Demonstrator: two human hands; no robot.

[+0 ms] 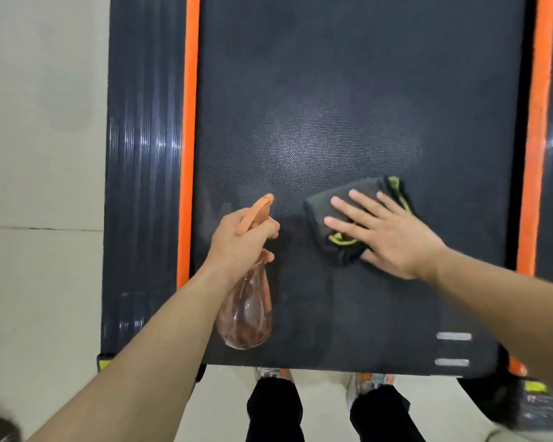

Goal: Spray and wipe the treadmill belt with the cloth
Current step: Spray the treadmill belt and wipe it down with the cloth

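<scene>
The black treadmill belt (348, 90) fills the middle of the view, with a paler patch at its centre. My left hand (237, 240) grips an orange-topped spray bottle (248, 311) by its neck, nozzle pointing up the belt, clear reddish body hanging below. My right hand (383, 231) lies flat with straight fingers on a folded dark cloth (336, 212) with yellow-green trim, pressing it on the belt's right half.
Orange strips (189, 122) and dark ribbed side rails (141, 154) border the belt on both sides. Pale floor (39, 154) lies to the left. My legs and shoes (275, 406) stand at the belt's near end, beside two white marks (453, 349).
</scene>
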